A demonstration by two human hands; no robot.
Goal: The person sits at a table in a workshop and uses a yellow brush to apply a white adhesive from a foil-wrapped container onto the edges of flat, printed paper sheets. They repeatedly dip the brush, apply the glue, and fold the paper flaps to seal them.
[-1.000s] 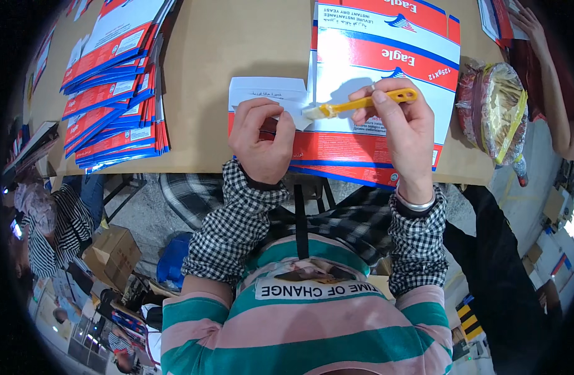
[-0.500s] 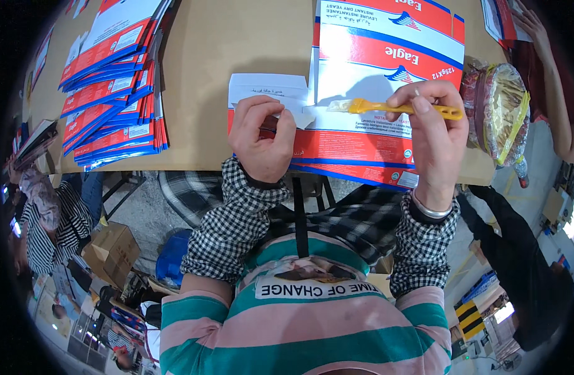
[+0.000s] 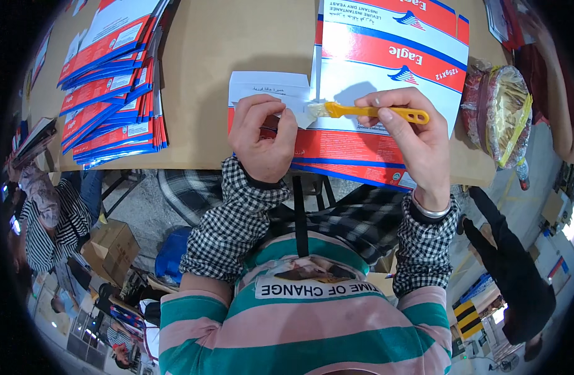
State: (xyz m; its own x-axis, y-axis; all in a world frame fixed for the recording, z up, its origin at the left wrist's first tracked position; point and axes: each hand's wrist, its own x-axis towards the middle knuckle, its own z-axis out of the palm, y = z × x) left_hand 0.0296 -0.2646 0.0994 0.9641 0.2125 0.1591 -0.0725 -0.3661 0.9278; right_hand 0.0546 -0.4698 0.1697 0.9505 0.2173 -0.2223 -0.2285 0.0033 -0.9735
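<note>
A yellow-handled brush is gripped in my right hand, between thumb and fingers. Its pale bristles point left and touch the small white flap beside the flattened carton. That carton is red, white and blue, and lies over at least one more at the table's near edge. Curled over the flap's near side, my left hand has its thumb and fingers bent in, holding the flap. The fingertips are partly hidden.
On the left, a leaning stack of flattened cartons covers part of the brown table. A round plastic-wrapped bundle stands by the right edge. Another person's arm shows beyond it. A cardboard box is on the floor.
My right hand has moved left with the brush, bringing the bristles onto the white flap. The left hand stays where it was. A person in dark clothes has shifted at the right.
</note>
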